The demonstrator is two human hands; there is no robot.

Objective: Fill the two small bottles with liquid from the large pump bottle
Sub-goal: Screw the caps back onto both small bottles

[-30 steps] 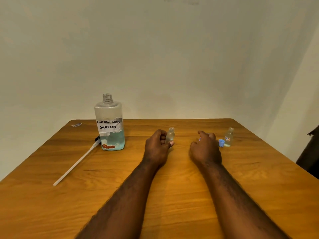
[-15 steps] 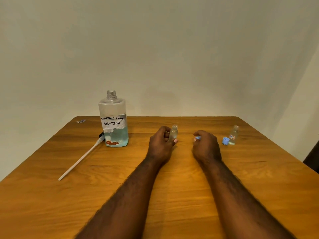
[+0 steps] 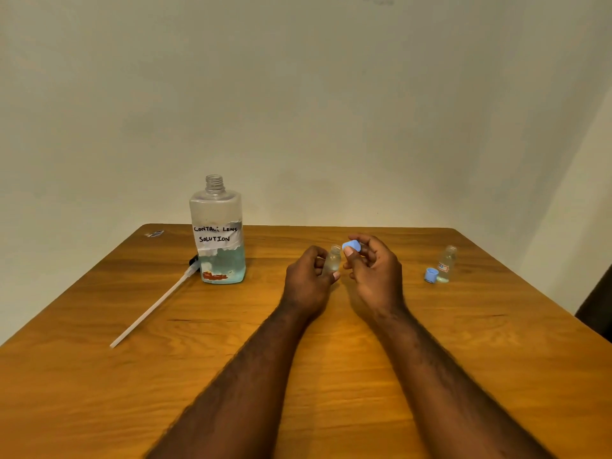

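With the left hand (image 3: 308, 283) curled round the upright small bottle (image 3: 332, 260), we pinch the blue cap (image 3: 351, 245) in the right hand (image 3: 374, 273) just above and right of that bottle's open neck; the large pump bottle (image 3: 217, 233) stands well left of it.

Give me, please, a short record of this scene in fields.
large bottle: upright on table, neck open, partly full
pump: lying on table, left of large bottle
left hand: holds small bottle, uncapped
right hand: pinches blue cap near that bottle's mouth
second bottle: upright at right, uncapped
second cap: on table beside second bottle
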